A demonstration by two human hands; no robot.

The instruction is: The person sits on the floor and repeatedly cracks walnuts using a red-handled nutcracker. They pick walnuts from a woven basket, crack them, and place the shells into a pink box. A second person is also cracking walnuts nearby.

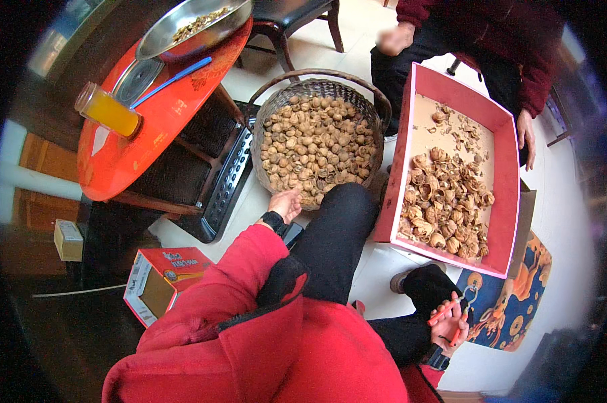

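Observation:
My left hand (286,204) reaches to the near left rim of a wicker basket (256,169) full of walnuts (318,141); its fingertips are at the nuts, and whether they pinch one cannot be told. My right hand (449,325), low on the right, holds a nutcracker (467,302) with red handles, its metal jaws pointing up and away from me. Above that hand, a pink-red cardboard tray (505,201) holds a heap of broken walnut shells (444,201), with smaller bits scattered towards its far end.
At the left, a red oval table (182,116) bears a metal scoop pan (152,38), a blue-handled tool (175,80) and a jar of orange liquid (109,111). A red box (187,262) lies below. Another person (480,30) sits beyond the tray. A dark chair (283,25) stands behind the basket.

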